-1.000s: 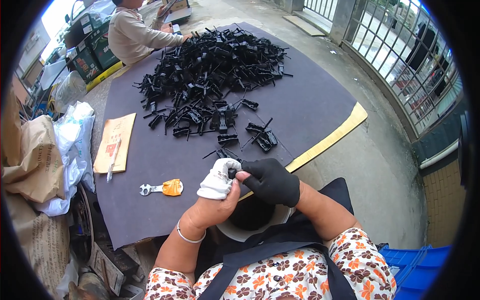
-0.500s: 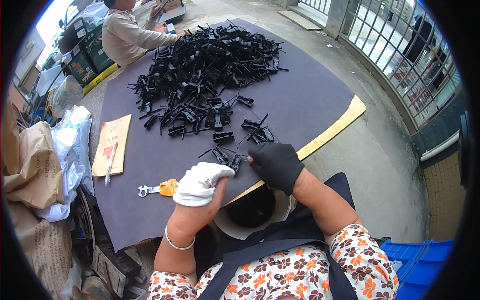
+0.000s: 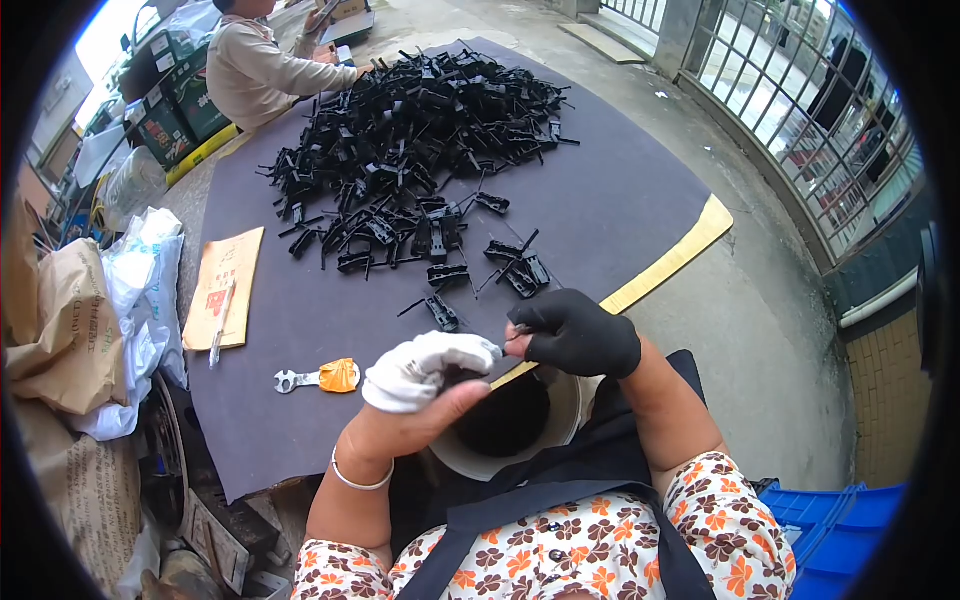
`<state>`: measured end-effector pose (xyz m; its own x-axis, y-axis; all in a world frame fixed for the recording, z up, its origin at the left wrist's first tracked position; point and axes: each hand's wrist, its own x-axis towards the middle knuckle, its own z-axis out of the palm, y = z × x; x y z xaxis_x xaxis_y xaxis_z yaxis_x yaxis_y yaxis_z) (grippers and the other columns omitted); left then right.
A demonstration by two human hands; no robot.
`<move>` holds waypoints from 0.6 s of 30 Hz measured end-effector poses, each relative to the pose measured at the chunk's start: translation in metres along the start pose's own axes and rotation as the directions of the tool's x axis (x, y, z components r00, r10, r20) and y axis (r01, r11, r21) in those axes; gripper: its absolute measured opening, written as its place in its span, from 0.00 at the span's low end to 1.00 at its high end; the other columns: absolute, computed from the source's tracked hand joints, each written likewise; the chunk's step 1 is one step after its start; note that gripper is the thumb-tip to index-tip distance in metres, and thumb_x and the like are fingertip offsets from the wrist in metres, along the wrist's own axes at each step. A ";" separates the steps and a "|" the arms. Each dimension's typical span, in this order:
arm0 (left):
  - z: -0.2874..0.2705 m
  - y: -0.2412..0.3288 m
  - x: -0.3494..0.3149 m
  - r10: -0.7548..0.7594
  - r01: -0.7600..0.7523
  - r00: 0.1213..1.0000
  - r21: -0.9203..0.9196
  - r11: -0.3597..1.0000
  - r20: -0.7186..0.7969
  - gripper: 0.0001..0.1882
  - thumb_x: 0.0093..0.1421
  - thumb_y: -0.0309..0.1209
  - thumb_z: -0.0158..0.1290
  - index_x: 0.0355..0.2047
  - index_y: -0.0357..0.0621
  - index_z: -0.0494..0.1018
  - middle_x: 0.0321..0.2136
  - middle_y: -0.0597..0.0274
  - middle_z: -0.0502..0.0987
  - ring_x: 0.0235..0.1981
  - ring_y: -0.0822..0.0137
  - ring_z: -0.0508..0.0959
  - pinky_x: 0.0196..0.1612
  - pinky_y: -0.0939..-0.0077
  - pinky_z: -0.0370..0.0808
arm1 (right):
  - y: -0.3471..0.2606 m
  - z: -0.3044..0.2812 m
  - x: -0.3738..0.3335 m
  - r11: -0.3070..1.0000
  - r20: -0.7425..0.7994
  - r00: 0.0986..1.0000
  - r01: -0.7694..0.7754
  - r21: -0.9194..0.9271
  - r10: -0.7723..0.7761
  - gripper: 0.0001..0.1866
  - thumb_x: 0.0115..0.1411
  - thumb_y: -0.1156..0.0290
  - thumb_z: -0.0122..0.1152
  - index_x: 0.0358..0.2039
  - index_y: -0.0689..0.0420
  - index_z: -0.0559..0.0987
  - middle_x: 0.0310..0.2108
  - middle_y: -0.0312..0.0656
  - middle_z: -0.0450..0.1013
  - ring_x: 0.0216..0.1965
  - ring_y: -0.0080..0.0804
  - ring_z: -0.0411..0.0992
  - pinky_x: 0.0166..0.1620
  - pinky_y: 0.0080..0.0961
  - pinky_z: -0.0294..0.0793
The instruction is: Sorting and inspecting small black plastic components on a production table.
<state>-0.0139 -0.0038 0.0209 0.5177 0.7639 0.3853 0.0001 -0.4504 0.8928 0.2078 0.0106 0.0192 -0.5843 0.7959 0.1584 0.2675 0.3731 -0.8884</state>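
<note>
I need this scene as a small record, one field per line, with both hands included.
Left hand: white glove, bare thumb, curled around a mostly hidden dark piece
Right hand: black glove, fingertips close to left hand; grip unclear
Black parts: large pile on dark tabletop, some lying nearer the hands
Tabletop's left: wrench with orange wrap; pen on tan paper
Near edge: pale bucket below, dark inside
Far left: another person beside the pile

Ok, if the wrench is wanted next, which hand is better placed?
Probably the left hand: it is nearer the wrench, which lies to its left on the table. The right hand is farther off, with the left in between. Whether the left is free is hard to tell.
</note>
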 end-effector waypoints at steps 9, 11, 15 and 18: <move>-0.010 0.011 0.002 -0.088 0.199 0.952 -0.376 0.905 0.292 0.18 0.50 0.26 0.60 0.40 0.27 0.72 0.36 0.49 0.77 0.31 0.71 0.74 0.34 0.81 0.69 | -0.005 0.006 0.002 0.913 0.030 0.956 -0.288 0.290 0.293 0.12 0.58 0.64 0.53 0.24 0.59 0.74 0.16 0.30 0.64 0.20 0.14 0.62 0.25 0.16 0.62; -0.012 0.010 0.001 -0.066 0.182 0.942 -0.335 0.924 0.329 0.18 0.49 0.25 0.60 0.39 0.27 0.72 0.36 0.49 0.77 0.32 0.69 0.74 0.37 0.79 0.70 | -0.009 0.004 0.002 0.851 0.163 0.907 -0.420 0.316 0.388 0.12 0.58 0.63 0.52 0.24 0.58 0.74 0.17 0.28 0.64 0.20 0.14 0.61 0.25 0.16 0.61; -0.008 0.013 0.003 0.000 0.136 0.935 -0.358 0.924 0.355 0.17 0.49 0.23 0.59 0.39 0.26 0.72 0.35 0.48 0.77 0.36 0.63 0.75 0.42 0.75 0.70 | 0.001 0.015 0.001 0.820 0.328 0.910 -0.382 0.426 0.253 0.11 0.58 0.64 0.53 0.28 0.59 0.75 0.18 0.29 0.65 0.20 0.14 0.61 0.24 0.13 0.60; -0.002 0.006 0.003 -0.007 0.121 0.969 -0.451 0.884 0.247 0.18 0.53 0.25 0.56 0.43 0.28 0.68 0.33 0.49 0.76 0.28 0.69 0.73 0.31 0.83 0.70 | -0.003 0.020 0.003 0.812 0.243 0.919 -0.388 0.436 0.309 0.14 0.58 0.60 0.51 0.32 0.59 0.76 0.22 0.31 0.69 0.19 0.15 0.62 0.24 0.15 0.63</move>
<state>-0.0142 -0.0034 0.0284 0.7127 0.6295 0.3094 -0.3231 -0.0970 0.9414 0.1904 0.0026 0.0137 -0.6410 0.7311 -0.2338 0.1098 -0.2142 -0.9706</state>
